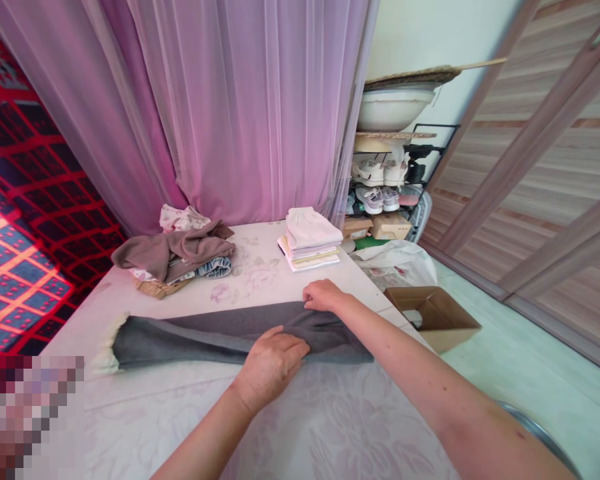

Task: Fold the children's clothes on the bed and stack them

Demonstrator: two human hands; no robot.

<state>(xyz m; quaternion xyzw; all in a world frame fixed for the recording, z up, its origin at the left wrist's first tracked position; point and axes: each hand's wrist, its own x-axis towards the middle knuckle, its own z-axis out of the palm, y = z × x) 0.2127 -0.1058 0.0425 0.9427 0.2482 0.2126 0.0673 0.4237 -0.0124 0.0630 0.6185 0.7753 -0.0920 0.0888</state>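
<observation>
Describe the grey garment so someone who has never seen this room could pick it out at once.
Before the pink curtain lies a white floral sheet. Across its near part stretches the grey garment, long and flat, under the left hand and right hand. Unlike the crumpled pile and folded stack behind, it is spread out, plain grey.

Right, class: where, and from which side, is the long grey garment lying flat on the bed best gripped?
Probably at its right end, from the near side: the long grey fabric garment lies flat, stretched sideways, and there the left hand and right hand rest on its near and far edges.
</observation>
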